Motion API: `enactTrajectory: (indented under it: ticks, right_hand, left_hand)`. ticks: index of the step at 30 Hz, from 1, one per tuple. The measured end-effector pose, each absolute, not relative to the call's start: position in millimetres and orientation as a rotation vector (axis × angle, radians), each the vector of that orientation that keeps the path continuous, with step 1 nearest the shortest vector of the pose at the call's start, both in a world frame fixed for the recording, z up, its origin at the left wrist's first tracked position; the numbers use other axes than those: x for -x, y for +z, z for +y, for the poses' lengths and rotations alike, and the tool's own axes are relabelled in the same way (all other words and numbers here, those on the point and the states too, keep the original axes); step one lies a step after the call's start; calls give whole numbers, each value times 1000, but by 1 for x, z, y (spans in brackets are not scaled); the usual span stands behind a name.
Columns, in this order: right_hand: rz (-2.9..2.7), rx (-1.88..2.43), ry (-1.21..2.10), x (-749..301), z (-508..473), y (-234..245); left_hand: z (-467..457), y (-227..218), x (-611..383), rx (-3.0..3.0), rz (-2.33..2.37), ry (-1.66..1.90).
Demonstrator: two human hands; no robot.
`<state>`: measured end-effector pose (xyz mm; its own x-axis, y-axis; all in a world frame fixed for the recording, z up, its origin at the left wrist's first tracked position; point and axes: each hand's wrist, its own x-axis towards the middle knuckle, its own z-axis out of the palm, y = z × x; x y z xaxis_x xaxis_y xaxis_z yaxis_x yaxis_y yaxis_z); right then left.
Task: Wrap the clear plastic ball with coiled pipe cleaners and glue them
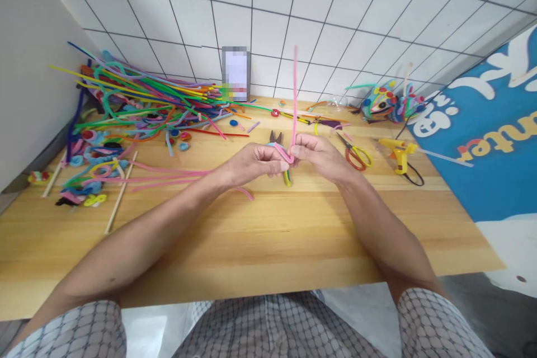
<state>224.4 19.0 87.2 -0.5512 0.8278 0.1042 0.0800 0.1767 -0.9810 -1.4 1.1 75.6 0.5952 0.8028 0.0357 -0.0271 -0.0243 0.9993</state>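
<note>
Above the middle of the table, my left hand (pixel 262 161) and my right hand (pixel 316 154) meet at a pink pipe cleaner (pixel 295 89). Its bent lower part is pinched between the left thumb and fingers, while the right thumb and fingers grip it near the bend. One long end rises straight up from the right fingertips. Pliers (pixel 276 137) lie on the table behind and beneath the hands, their middle hidden. More pink pipe cleaners (pixel 168 180) are spread on the wood, partly under my left forearm.
A heap of colourful pipe cleaners (pixel 159 92) covers the back left. Wooden sticks (pixel 121 193) lie left. On the right are scissors (pixel 356 155), a yellow glue gun (pixel 398 154) and colourful fish-like crafts (pixel 380 102). A phone (pixel 236 72) leans against the tiled wall.
</note>
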Motion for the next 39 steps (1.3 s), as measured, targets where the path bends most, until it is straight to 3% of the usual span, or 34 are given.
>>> enactTrajectory:
  ticks: [6, 10, 15, 20, 24, 28, 34, 39]
  right_hand:
    - [-1803, 880, 1644, -231, 15, 93]
    - [-1820, 851, 1586, -230, 16, 91]
    - [-1902, 960, 1198, -231, 17, 91]
    - [-2095, 1016, 641, -233, 5, 106]
    - [-2166, 947, 518, -228, -8, 116]
    - [-2116, 936, 619, -220, -18, 119]
    - [-1714, 847, 1159, -215, -16, 113]
    - [-1614, 801, 1249, -214, -10, 108]
  left_hand:
    - [11, 72, 10, -1371, 744, 847]
    - [14, 67, 9, -1405, 795, 859]
    - [-2, 80, 6, -1660, 884, 844]
    - [-40, 117, 6, -2104, 1054, 1091]
    - [-48, 127, 10, -2206, 1261, 1139]
    - [-38, 124, 13, -2179, 1208, 985]
    - [-26, 117, 12, -1832, 1054, 889]
    - [-21, 112, 11, -1657, 937, 869]
